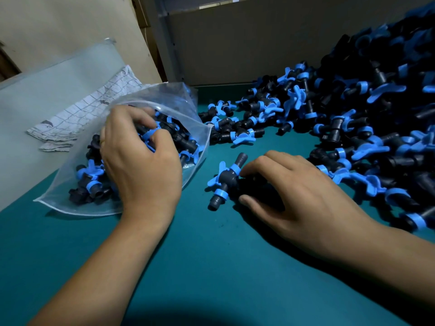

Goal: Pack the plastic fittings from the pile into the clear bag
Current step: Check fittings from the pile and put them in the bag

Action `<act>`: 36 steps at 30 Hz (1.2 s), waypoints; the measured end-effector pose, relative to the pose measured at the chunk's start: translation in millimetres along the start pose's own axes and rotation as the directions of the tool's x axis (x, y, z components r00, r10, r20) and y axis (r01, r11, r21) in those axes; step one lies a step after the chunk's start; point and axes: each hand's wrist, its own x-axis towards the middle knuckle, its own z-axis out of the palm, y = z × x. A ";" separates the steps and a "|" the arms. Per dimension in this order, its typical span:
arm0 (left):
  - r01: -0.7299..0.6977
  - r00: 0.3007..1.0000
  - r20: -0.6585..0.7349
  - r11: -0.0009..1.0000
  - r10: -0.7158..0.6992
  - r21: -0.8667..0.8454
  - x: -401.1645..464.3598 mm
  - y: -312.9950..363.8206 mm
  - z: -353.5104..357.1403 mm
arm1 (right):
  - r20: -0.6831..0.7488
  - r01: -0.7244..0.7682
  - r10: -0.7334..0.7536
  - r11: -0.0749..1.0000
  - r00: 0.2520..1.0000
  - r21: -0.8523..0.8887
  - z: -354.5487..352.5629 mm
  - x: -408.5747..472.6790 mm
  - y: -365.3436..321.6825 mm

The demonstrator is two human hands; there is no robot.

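Nearest the camera, bare green bench (211,267) is seen at 6 o'clock, crossed by both forearms.

The right hand (303,194) is laid at 3 o'clock of centre, fingers curled down over dark fittings. A grey and blue fitting (226,180) lies just beside its fingertips, touching or nearly so. Whether the grip is closed round anything cannot be told; the palm side is hidden.

The left hand (141,158) is placed at 9 o'clock, at the mouth of the clear bag (197,128). Its fingers are curled among the fittings there, and a blue-handled piece appears to be pinched, though the exact hold is obscured by the knuckles. The bag lies on its side, already partly filled.

Further off, the pile of fittings (353,109) is banked from 1 to 4 o'clock, with loose pieces trailing to the bag mouth. Folded printed papers (77,118) rest on a pale sheet (47,95) at 10 o'clock.

Risks judged: the bag mouth faces the pile and lies low, so pieces could roll back out if the film is released. Protruding blue handles may snag the film. A large handful could be dropped short of the opening.

The pile is cut off at the right edge; its extent is unknown. The bag's seal cannot be made out.
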 end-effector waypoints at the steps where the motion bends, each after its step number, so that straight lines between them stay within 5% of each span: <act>1: -0.014 1.000 0.002 0.998 0.014 0.068 -1.2 -0.3 -0.2 | -0.028 0.010 -0.009 1.000 1.000 0.027 0.3 -0.4 0.6; 3: -0.063 0.998 0.012 0.991 0.062 0.121 -1.2 -0.8 -1.7 | -0.094 0.030 -0.022 0.996 0.995 0.085 0.3 -1.3 2.4; 5: -0.146 0.986 0.080 0.989 0.149 -0.041 -2.8 2.4 -3.2 | -0.171 0.046 -0.021 0.989 0.985 0.141 -0.3 -2.0 4.9; 9: -0.215 0.881 0.372 0.948 0.292 -0.234 -13.1 15.4 0.0 | -0.300 0.102 -0.039 0.975 0.953 0.197 0.1 -3.3 6.0; 14: 0.092 0.787 0.600 0.935 0.143 -0.343 -13.0 12.9 4.7 | -0.330 0.233 -0.144 0.941 0.933 0.247 1.0 -1.8 1.8; 19: 0.568 0.624 0.782 0.691 -0.007 -0.447 -21.6 16.6 7.0 | -0.353 0.196 -0.077 0.928 0.933 0.317 -0.6 0.6 6.1; 26: 0.724 0.530 0.846 0.485 0.065 -0.491 -19.5 17.2 6.3 | -0.432 0.026 0.135 0.938 0.892 0.347 -3.0 -1.8 2.5; 29: 0.756 0.540 0.840 0.404 0.059 -0.515 -19.4 19.3 10.3 | -0.462 0.077 0.062 0.958 0.885 0.275 -7.5 -5.4 2.2; 36: 0.746 0.524 0.851 0.457 0.045 -0.484 -15.7 15.5 9.9 | -0.405 0.028 0.080 0.967 0.911 0.252 -1.8 0.7 2.7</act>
